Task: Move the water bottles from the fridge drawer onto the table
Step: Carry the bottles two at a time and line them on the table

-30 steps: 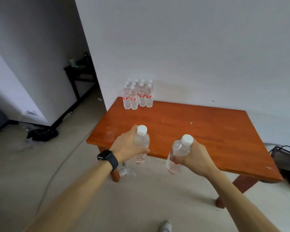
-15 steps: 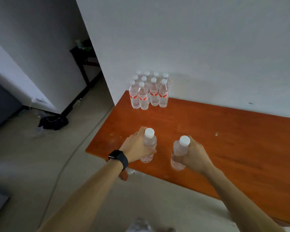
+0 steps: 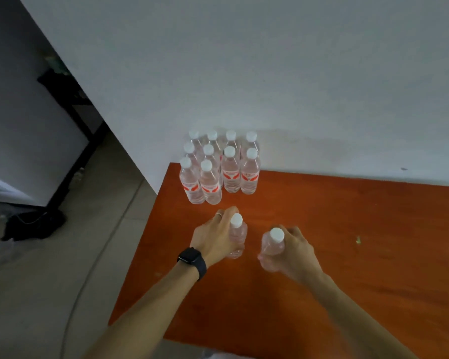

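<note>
Hands at centre frame: left hand (image 3: pixel 215 238) grips one clear white-capped plastic water bottle (image 3: pixel 237 238), right hand (image 3: pixel 297 252) wraps its twin bottle (image 3: pixel 270 251). Modest weight, squashy walls, likely slick; hold mid-body, gently.

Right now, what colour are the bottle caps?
White, on every bottle cap; clearest in the head view.

Reddish-orange wood grain across the table (image 3: pixel 347 242), lower right. Clear plastic, white caps, red-and-white labels on the standing bottles (image 3: pixel 230 177), upper centre. Clear with white caps too: left held bottle (image 3: pixel 237 238) and right held bottle (image 3: pixel 270 248). Black wristwatch (image 3: pixel 191 257). Pale grey wall (image 3: pixel 270 73); beige floor (image 3: pixel 62 281), lower left.
</note>
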A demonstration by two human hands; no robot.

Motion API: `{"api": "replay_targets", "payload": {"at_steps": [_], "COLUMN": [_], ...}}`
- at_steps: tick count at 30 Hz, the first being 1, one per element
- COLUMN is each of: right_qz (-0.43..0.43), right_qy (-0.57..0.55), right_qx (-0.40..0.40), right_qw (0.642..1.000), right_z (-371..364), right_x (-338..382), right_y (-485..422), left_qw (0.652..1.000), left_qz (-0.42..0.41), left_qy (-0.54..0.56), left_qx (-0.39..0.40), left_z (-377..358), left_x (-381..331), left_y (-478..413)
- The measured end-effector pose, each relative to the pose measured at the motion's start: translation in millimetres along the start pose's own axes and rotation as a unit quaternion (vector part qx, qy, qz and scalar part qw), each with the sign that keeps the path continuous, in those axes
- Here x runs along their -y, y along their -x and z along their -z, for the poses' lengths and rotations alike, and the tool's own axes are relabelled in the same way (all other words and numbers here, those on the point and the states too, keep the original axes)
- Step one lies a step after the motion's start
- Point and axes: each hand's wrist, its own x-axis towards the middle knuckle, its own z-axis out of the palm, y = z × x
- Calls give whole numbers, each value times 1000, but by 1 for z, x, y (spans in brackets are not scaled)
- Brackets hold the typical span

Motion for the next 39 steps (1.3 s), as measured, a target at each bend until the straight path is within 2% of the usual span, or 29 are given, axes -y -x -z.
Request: {"api": "replay_targets", "payload": {"at_steps": [3,6,9,11,17,23,29,33,39], "right_qz": [-7,-20,-23,-9,12,-3,-84,-88,-106], "right_qy": [-10,-40,-50,-54,-54,-161,-168,-202,-208], "right_qx": [-18,-50,-61,-79,-98,-109,1,-25,-68], "right_qw": [1000,998,997,995,994,981,982,975,970], "right_z": [-8,-12,-13,-14,-11,-24,-42,-54,-68], "right_x": [16,28,40,46,57,45,27,30,38], "right_y": [-37,-73,-109,-131,-179,-174,-176,-177,-185], "left_qw": [994,980,959,956,960,961,959,953,946], "left_qz": [-78,-141,-179,-172,-128,-118,-132,-113,-120], "left_qy": [-66,-139,-215,-225,-223,-237,-247,-280,-300], "left_qx": [-30,-16,-43,-78,-111,-82,-37,1,-6], "left_z": [4,2,0,-2,3,4,14,20,20], "left_x": [24,37,46,48,53,62,60,57,58], "left_y": [-48,-86,-115,-130,-160,-164,-166,-171,-171]}}
